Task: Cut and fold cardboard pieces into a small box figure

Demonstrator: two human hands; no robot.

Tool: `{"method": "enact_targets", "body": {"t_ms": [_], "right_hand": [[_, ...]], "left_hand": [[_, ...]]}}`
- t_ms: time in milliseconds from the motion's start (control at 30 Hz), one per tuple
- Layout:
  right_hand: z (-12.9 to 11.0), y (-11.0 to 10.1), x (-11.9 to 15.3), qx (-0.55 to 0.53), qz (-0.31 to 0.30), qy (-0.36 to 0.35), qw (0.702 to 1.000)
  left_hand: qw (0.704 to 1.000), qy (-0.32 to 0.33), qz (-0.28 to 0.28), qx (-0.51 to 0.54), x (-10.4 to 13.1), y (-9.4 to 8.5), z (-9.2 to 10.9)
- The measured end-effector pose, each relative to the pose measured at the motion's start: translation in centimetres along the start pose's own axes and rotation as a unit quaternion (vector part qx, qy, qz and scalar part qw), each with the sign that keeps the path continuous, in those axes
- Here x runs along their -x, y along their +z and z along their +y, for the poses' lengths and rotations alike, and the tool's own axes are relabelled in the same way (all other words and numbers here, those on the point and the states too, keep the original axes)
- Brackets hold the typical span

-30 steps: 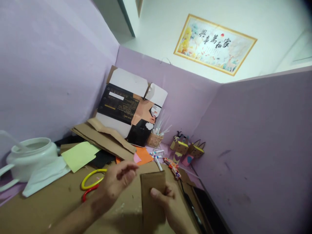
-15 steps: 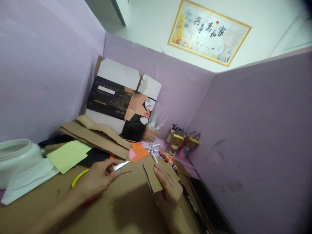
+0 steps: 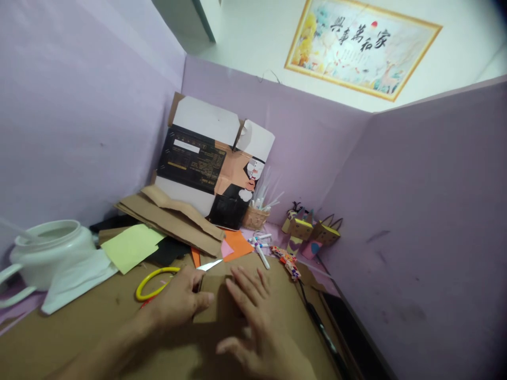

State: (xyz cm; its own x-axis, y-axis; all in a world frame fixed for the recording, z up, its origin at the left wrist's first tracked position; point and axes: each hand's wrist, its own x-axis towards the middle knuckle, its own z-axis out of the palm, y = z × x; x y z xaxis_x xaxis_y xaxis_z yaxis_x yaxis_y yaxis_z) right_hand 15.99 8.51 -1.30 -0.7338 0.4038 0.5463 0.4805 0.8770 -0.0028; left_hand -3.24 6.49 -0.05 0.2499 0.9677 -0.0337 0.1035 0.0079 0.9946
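Observation:
My left hand point(image 3: 176, 298) is closed at the left edge of a small brown cardboard piece point(image 3: 217, 301), with the thumb along that edge. The piece's outline blends into the brown cardboard sheet point(image 3: 130, 338) covering the table. My right hand point(image 3: 257, 316) is open, fingers spread over the piece's right side; whether the palm touches it I cannot tell. Scissors with a yellow handle loop point(image 3: 152, 282) lie behind my left hand, which hides their middle; the blade point(image 3: 210, 265) shows past the knuckles.
A white pot point(image 3: 51, 248) and light green paper point(image 3: 132, 248) sit at left. Behind are cardboard strips point(image 3: 174, 221), orange paper point(image 3: 238, 245) and an upright flattened box point(image 3: 194, 163). White markers point(image 3: 261, 256), a small basket point(image 3: 255, 217) and cardboard figures point(image 3: 299, 229) stand farther right.
The cardboard piece that my right hand held has come left and lower, between both hands. My right hand has let go and spread its fingers. The view has shifted left.

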Motion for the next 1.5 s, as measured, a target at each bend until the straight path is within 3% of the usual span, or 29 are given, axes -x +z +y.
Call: {"method": "enact_targets", "body": {"t_ms": [133,233,300,367,467,533,567,633,700,800,1000,1100,1200,1333,1500], "right_hand": [[-0.7,-2.3,-0.4,-0.081,0.014,0.115,0.990],[-1.3,-2.4,-0.6,-0.203,-0.051,0.203,0.957],[-1.4,-2.1,-0.7,-0.317,-0.098,0.275,0.902],[-1.1,-1.6,-0.8,-0.440,-0.102,0.347,0.822],[0.1,-0.8,-0.7,-0.576,-0.036,0.419,0.701],[1.0,-0.3,-0.4,-0.613,0.012,0.447,0.651],[1.4,-0.1,-0.2,-0.621,0.043,0.450,0.641],[2.0,0.3,0.0,-0.629,0.081,0.442,0.634],[2.2,0.4,0.1,-0.629,0.108,0.428,0.640],[2.0,0.3,0.0,-0.616,0.130,0.415,0.657],[1.6,-0.7,-0.4,-0.554,0.180,0.398,0.709],[1.6,-1.2,-0.4,-0.553,0.188,0.382,0.717],[1.6,-1.5,-0.4,-0.554,0.188,0.381,0.716],[1.9,-2.0,-0.1,-0.529,0.196,0.388,0.728],[2.8,-2.8,0.5,-0.471,0.195,0.364,0.780]], "left_hand": [[0.994,0.022,-0.042,-0.102,1.3,0.4,1.0],[0.978,0.031,-0.033,-0.205,1.8,1.1,1.3],[0.970,0.040,-0.025,-0.239,1.6,1.2,1.5],[0.969,0.051,-0.004,-0.241,1.2,0.9,1.9],[0.952,0.054,0.065,-0.293,0.7,-0.2,2.4],[0.915,0.017,0.109,-0.387,0.7,-1.4,2.3],[0.891,-0.013,0.121,-0.438,0.7,-2.2,2.0],[0.831,-0.084,0.107,-0.539,0.7,-3.5,0.9],[0.790,-0.063,0.102,-0.602,0.6,-4.4,-0.4],[0.799,-0.037,0.084,-0.595,0.6,-4.6,-1.4],[0.836,-0.062,0.113,-0.534,0.4,-4.0,-0.5],[0.870,-0.058,0.141,-0.469,-0.1,-4.1,0.0],[0.897,0.003,0.170,-0.409,-0.3,-3.5,0.5],[0.889,0.089,0.228,-0.386,-0.3,-1.9,0.4],[0.875,0.163,0.156,-0.429,-1.7,-1.5,-1.9]]}}
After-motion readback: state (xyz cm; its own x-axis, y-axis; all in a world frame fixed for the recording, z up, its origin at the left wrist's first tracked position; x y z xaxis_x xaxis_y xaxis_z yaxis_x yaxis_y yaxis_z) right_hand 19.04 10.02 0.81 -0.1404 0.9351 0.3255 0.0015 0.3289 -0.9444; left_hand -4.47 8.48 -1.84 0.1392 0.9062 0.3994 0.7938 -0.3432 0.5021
